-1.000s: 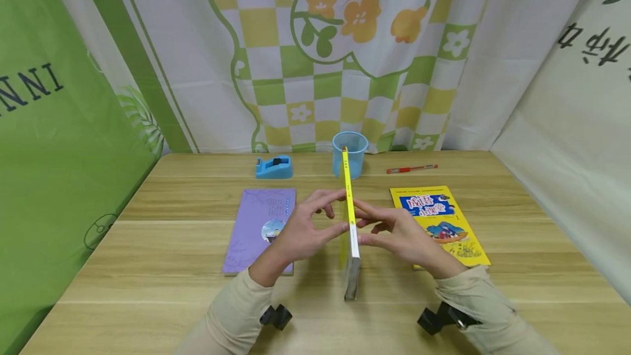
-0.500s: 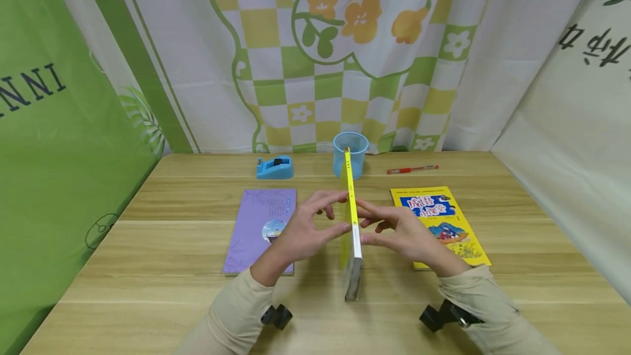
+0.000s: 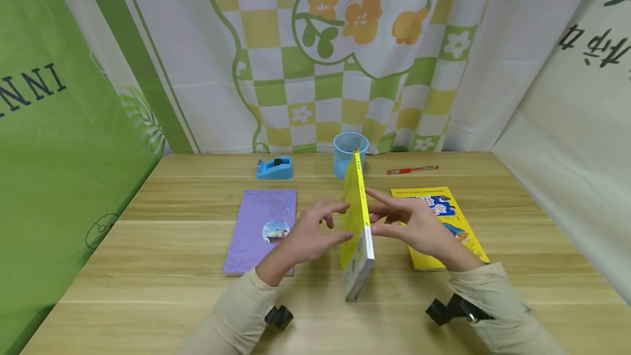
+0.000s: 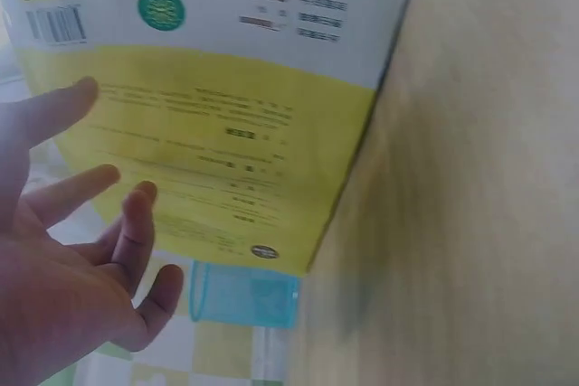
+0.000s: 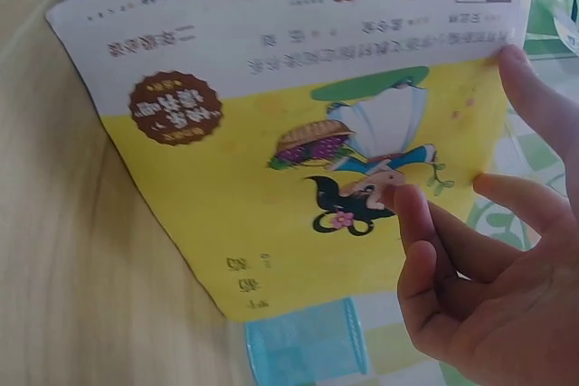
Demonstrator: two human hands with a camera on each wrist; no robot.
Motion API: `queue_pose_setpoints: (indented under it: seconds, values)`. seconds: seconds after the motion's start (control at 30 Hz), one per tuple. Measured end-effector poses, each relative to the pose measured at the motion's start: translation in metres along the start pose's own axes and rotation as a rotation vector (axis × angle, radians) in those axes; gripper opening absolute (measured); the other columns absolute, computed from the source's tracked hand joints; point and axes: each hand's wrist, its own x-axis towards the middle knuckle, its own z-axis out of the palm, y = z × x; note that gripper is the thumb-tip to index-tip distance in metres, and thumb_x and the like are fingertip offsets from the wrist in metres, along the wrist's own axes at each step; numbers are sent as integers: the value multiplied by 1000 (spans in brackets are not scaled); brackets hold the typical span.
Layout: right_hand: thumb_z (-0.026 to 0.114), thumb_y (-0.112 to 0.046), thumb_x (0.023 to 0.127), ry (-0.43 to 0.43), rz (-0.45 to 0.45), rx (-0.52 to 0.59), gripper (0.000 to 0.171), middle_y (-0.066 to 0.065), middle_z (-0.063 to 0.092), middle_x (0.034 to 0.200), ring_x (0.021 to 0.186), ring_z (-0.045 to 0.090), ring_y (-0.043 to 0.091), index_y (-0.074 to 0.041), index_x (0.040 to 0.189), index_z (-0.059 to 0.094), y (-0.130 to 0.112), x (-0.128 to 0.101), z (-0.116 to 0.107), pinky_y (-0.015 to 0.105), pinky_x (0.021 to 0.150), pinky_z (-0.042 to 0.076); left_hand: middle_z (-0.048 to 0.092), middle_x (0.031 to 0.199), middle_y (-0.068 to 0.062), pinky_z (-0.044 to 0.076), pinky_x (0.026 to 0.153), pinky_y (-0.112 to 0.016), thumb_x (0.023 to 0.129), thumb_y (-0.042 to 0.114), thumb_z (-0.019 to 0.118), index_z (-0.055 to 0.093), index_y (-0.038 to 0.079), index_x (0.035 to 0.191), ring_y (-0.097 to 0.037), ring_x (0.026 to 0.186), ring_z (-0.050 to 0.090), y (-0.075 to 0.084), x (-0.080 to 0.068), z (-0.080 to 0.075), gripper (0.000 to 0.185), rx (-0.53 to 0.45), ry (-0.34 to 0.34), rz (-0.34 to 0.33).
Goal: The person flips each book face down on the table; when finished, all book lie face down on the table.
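Note:
A yellow and white book (image 3: pixel 354 218) stands on its edge on the table (image 3: pixel 315 322), its spine up and leaning right. On its left side, the fingers of my left hand (image 3: pixel 313 232) reach toward the back cover, thumb and fingertips at or very near it. My right hand (image 3: pixel 416 226) is on the other side, its fingertips at the front cover, which shows a cartoon figure (image 5: pixel 362 151) in the right wrist view. Neither hand curls round the book. The left wrist view shows the back cover (image 4: pixel 208 142) with a barcode; contact there is hard to judge.
A purple book (image 3: pixel 261 229) lies flat at left, and another yellow book (image 3: pixel 443 218) lies at right, partly behind my right hand. Farther back are a blue tape dispenser (image 3: pixel 275 168), a blue cup (image 3: pixel 345 160) partly hidden by the standing book, and a red pen (image 3: pixel 412 170).
The book's upper edge has tipped to the right, exposing more of its back cover, while its lower edge stays about in place. My right hand has shifted right; my left hand has moved slightly right.

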Motion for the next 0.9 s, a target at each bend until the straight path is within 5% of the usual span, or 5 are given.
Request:
queue_pose_setpoints:
  seconds: [0.3,0.53,0.9]
  values:
    - [74,-20,92,-2,61,15,70,11,71,126,109,70,15,-20,154,43,-3,-2,-12,25,87,55,64,129,-13,44,70,-26,86,24,81,56,11,144,-20,87,55,-13,3,7,64,75,-149,-143]
    - [75,-23,91,-18,139,34,67,15,71,126,96,71,14,-22,152,47,-9,-6,-22,26,41,35,63,133,-18,51,72,-29,85,29,81,51,15,148,-18,85,63,-19,2,13,71,105,-235,-246]
    - [77,-26,89,-38,196,29,70,15,71,126,105,70,26,-23,152,47,-13,-8,-29,29,48,48,65,131,-14,40,97,-52,83,33,82,50,18,149,-21,94,65,-20,0,19,75,135,-248,-256]
